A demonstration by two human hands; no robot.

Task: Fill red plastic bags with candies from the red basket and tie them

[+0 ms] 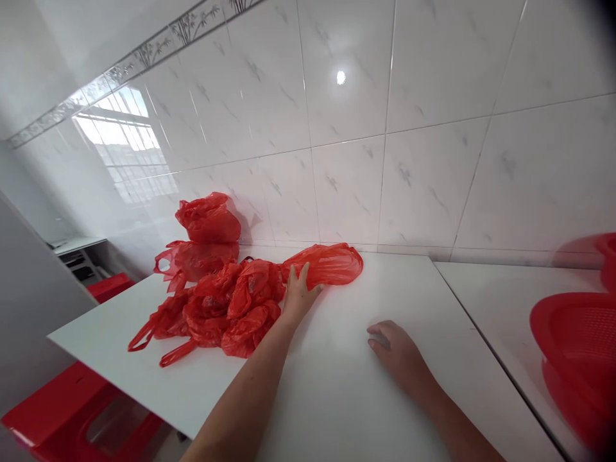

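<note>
My left hand (299, 294) reaches to a red plastic bag (332, 263) lying stretched out by the wall. Its fingers are spread and rest against the near side of the bag, without wrapping round it. Left of that hand lies a heap of crumpled red plastic bags (226, 308), some with loop handles trailing toward the table's edge. Two fuller bags (209, 221) are stacked behind the heap, against the wall. My right hand (397, 353) hovers over or rests on the white tabletop, fingers loosely curved and apart from the thumb, holding nothing.
The white table (337, 385) adjoins a second white surface (495, 295) on the right, with a seam between. Red plastic baskets (577, 346) stand at the right edge. A red stool (62, 410) is below the table's left side. A tiled wall (346, 192) runs behind.
</note>
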